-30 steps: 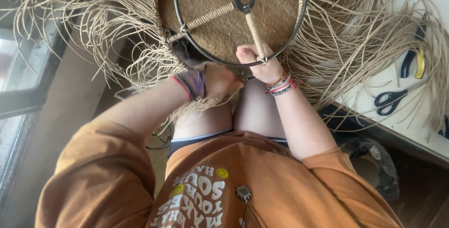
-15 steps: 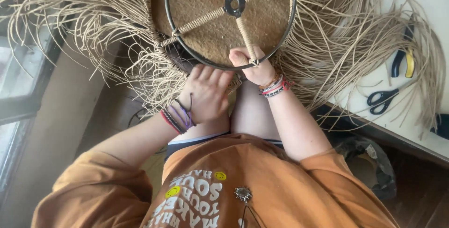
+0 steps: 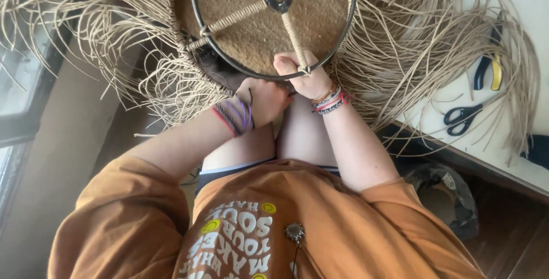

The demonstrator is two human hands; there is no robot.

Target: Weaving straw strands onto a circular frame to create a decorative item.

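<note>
Your right hand (image 3: 302, 73) is closed around the bottom rim of the metal ring (image 3: 197, 27), where a wrapped spoke (image 3: 294, 33) meets it. Just below that rim, your left hand (image 3: 266, 100) curls shut among loose straw strands (image 3: 171, 93).

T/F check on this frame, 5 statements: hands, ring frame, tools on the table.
1. The right hand grips the black metal ring at its lower rim. True.
2. The left hand rests flat on the table. False: it is closed just below the ring, beside the right hand, above the person's knees.
3. Black scissors lie on the white table. True.
4. The ring's spokes are bare metal. False: they are wrapped in tan cord.
5. The pliers on the table have red handles. False: the handles are yellow and black.
</note>
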